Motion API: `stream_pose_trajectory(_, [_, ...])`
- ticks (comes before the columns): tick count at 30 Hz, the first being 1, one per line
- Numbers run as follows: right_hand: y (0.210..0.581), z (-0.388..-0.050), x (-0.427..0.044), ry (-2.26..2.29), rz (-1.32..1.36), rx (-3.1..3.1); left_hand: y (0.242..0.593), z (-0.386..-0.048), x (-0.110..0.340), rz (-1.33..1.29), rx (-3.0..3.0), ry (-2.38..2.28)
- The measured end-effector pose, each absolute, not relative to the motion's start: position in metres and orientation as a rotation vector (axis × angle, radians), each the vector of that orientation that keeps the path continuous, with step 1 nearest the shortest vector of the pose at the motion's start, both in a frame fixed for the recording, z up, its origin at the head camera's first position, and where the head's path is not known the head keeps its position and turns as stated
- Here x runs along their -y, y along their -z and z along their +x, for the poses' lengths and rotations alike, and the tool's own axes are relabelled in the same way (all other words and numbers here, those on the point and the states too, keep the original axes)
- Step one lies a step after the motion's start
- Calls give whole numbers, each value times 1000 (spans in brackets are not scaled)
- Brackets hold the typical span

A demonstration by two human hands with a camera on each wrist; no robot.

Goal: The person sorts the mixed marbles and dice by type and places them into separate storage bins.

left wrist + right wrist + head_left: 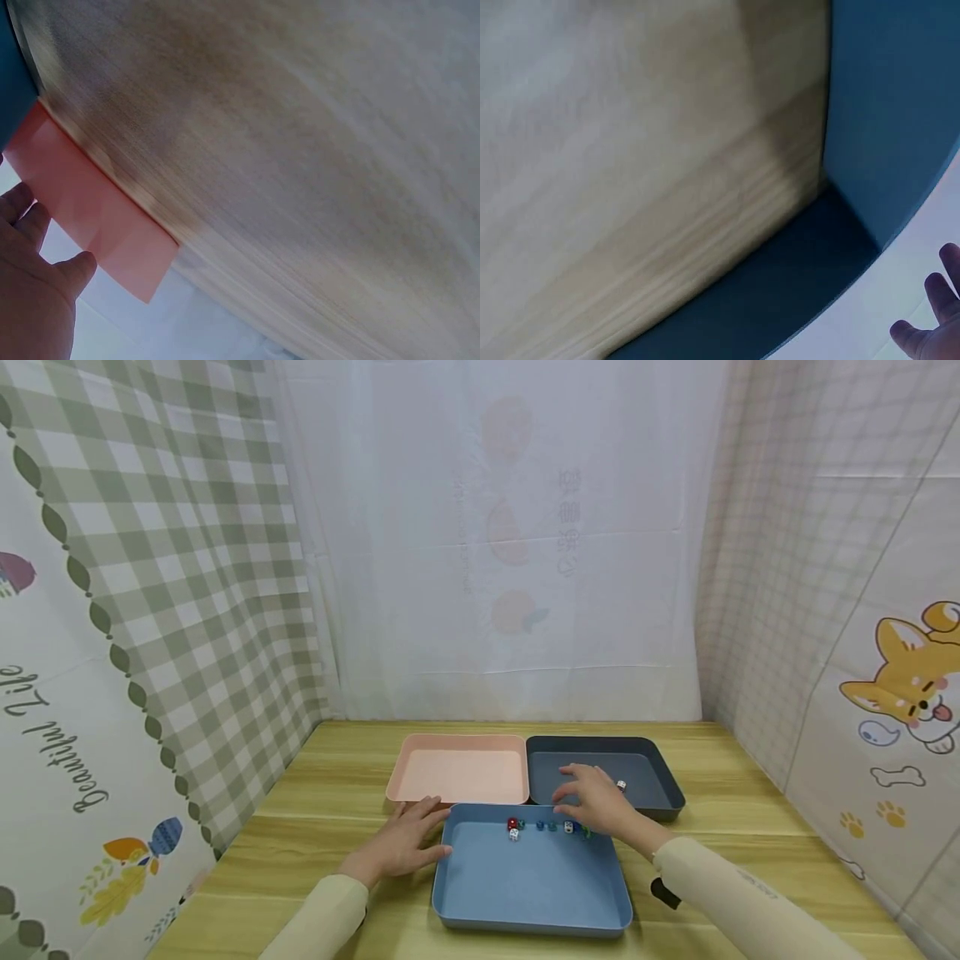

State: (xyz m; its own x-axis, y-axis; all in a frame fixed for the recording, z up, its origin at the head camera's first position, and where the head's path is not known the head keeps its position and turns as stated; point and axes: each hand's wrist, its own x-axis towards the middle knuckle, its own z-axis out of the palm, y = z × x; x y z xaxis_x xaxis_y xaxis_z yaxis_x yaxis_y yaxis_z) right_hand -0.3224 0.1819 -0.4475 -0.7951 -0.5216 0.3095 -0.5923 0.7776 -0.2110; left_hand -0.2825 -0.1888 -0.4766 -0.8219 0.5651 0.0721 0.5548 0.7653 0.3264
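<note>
Three trays (532, 885) (461, 767) (648, 777), two hands (405, 842) (596, 800), three white dice (513, 835) (568, 827) (621, 785) and one red die (512, 822) are seen; blue and green pieces (540, 826) (552, 827) cannot be counted surely.

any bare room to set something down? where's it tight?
Free: floor of the pink tray; near half of the blue tray; table between dark tray and dog-print curtain.
Tight: blue tray's far side, small pieces along it, right hand by its right end.
</note>
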Motion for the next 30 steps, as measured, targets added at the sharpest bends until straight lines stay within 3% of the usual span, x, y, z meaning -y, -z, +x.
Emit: stream_pose_trajectory(30, [471,-316,-162,-161,870,2777,476,-282,189,906,-2924,-513])
